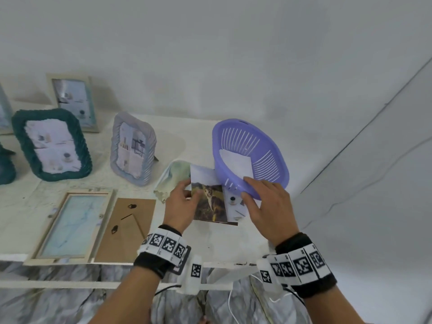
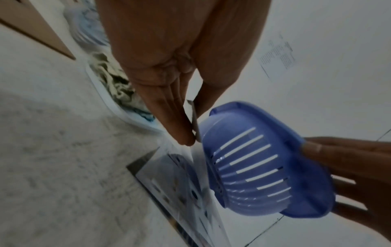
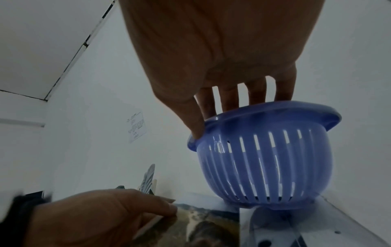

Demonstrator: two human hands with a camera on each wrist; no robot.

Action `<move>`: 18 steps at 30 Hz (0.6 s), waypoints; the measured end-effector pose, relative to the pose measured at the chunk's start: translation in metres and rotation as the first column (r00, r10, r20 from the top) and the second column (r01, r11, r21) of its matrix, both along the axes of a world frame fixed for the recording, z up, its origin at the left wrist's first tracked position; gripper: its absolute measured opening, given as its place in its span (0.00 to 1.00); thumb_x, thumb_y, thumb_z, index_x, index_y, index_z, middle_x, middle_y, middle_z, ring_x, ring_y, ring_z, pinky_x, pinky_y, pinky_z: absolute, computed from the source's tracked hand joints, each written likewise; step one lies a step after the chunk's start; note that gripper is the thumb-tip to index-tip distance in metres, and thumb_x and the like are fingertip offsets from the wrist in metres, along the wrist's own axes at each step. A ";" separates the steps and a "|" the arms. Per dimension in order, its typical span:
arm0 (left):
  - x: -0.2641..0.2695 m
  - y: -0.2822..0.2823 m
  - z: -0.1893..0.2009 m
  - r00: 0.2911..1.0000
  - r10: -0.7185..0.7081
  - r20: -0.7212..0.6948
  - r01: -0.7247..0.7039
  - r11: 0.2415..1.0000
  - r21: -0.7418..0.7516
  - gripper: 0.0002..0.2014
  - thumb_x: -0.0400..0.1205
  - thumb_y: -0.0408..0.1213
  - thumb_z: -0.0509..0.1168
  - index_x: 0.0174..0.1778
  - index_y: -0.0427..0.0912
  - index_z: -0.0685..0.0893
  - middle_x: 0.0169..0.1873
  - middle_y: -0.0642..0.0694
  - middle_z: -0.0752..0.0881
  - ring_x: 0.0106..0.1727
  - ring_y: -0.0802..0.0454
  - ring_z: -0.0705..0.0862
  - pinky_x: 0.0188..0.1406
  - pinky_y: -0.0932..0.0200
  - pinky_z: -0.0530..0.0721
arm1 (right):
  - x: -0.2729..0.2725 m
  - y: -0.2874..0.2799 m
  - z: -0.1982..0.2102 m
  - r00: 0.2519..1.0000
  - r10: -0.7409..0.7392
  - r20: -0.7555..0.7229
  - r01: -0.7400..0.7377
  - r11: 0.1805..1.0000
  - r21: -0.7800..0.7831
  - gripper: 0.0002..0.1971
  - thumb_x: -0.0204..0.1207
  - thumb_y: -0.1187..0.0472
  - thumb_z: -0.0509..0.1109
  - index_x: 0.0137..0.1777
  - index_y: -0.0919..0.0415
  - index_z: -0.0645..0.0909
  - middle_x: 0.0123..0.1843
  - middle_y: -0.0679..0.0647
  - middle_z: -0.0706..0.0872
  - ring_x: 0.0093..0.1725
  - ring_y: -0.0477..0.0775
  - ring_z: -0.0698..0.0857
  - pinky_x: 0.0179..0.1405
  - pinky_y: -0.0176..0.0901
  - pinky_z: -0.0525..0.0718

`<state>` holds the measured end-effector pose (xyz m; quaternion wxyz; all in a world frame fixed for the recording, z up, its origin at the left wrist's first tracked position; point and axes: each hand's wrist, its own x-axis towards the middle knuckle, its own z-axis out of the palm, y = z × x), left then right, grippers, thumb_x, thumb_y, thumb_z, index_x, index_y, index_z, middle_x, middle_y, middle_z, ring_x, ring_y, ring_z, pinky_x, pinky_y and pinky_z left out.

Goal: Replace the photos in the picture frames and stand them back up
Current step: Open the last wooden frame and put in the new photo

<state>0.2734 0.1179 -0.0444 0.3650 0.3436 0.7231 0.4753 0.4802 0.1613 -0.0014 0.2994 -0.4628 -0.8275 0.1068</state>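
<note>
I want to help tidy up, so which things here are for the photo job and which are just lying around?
For the job:
- photo, pinched in the left hand
- open frame, lying flat
- backing board
- basket with paper inside, right hand on its rim

Just there:
- green frame, grey frame and pale frame, all standing
- cloth
</note>
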 end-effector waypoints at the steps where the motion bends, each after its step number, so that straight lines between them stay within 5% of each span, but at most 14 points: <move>1: 0.004 0.006 -0.003 1.000 -0.003 -0.013 0.003 1.000 -0.010 0.18 0.80 0.40 0.71 0.66 0.46 0.80 0.48 0.43 0.90 0.49 0.50 0.89 0.52 0.44 0.88 | 0.002 0.002 0.000 1.000 0.002 -0.008 -0.002 1.000 -0.010 0.19 0.79 0.49 0.63 0.64 0.56 0.83 0.50 0.49 0.88 0.49 0.57 0.84 0.52 0.56 0.82; 5: 0.020 0.026 -0.007 0.993 -0.061 -0.103 0.056 0.997 -0.044 0.24 0.80 0.37 0.70 0.73 0.42 0.76 0.57 0.39 0.88 0.54 0.47 0.87 0.58 0.43 0.86 | 0.006 0.002 -0.001 1.000 0.006 -0.018 -0.006 1.000 0.006 0.18 0.79 0.48 0.64 0.63 0.55 0.84 0.50 0.49 0.89 0.48 0.57 0.84 0.49 0.56 0.83; 11: 0.026 0.040 -0.008 0.951 -0.123 -0.285 0.082 0.985 -0.151 0.21 0.81 0.39 0.69 0.70 0.39 0.80 0.54 0.40 0.89 0.56 0.43 0.87 0.58 0.55 0.79 | -0.002 -0.008 -0.004 0.996 0.005 0.091 -0.011 0.998 0.066 0.16 0.74 0.49 0.70 0.60 0.51 0.86 0.45 0.45 0.90 0.42 0.58 0.84 0.46 0.54 0.81; 15: 0.021 0.037 -0.009 0.933 -0.154 -0.326 0.119 0.985 -0.123 0.09 0.81 0.38 0.68 0.52 0.38 0.87 0.46 0.40 0.90 0.49 0.41 0.87 0.50 0.50 0.82 | -0.011 -0.013 -0.010 0.983 0.011 0.182 -0.022 0.998 0.060 0.15 0.73 0.47 0.70 0.57 0.47 0.84 0.41 0.42 0.88 0.40 0.56 0.82 0.45 0.53 0.77; 18: 0.016 0.031 -0.011 0.905 -0.185 -0.384 0.142 0.980 -0.138 0.07 0.83 0.36 0.63 0.41 0.40 0.82 0.42 0.37 0.89 0.44 0.38 0.85 0.39 0.55 0.74 | -0.015 -0.016 -0.013 0.966 0.023 0.258 -0.036 0.998 0.048 0.15 0.73 0.45 0.64 0.57 0.46 0.83 0.39 0.42 0.87 0.39 0.56 0.81 0.44 0.52 0.77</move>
